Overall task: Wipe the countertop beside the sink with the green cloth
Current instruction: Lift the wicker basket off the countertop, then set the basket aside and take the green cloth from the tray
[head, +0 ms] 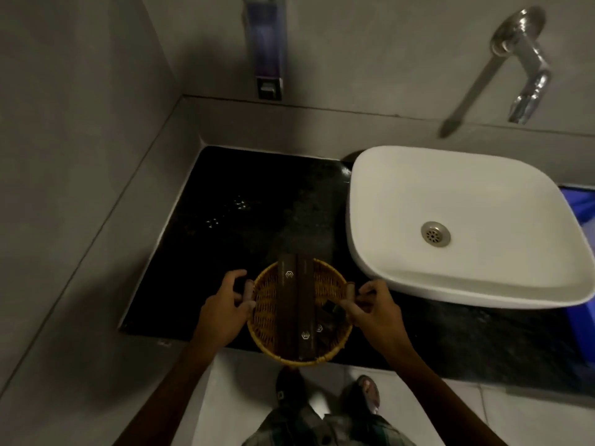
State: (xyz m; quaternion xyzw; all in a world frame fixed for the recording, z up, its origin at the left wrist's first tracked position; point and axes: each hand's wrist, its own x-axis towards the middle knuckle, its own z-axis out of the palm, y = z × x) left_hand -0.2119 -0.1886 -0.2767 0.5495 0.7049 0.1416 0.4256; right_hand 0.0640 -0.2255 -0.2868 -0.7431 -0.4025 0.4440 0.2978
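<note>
A: Quick pass, head view. What's each grip doing?

B: Both on the basket (273,317). L hand (222,312) is curling around the left handle, fingers partly closed on it. R hand (375,312) is pinching the right handle, fingers closed. So both are holding the basket, one per side.

A: Basket lifted or sitting on the counter (225,226)?

B: Can't tell. It's over the front edge of the black counter, partly hanging past it above the floor (418,410).

A: Contents?

B: Two long brown boxes (296,304) lying side by side, running front to back, far ends sticking over the rim. Small logos showing on them. Some smaller dark item next to them on the right, too dim to ID.

A: Sink (457,226)?

B: White, sitting on the counter right of the basket, near but apart. Metal drain (435,234) in the middle. Tap (524,62) is coming out of the wall above it. Dispenser (265,43) is hanging on the wall further left, over the counter's back edge.

A: Counter state?

B: Black, speckled, a few droplets glinting left of centre. Grey walls meeting it at back and left.

A: Green cloth?

B: Not in view. Something blue (579,220) is peeking out past the sink, far right, can't ID.

A: Anything below?

B: Person's feet (367,394) are showing on the floor under the basket.
</note>
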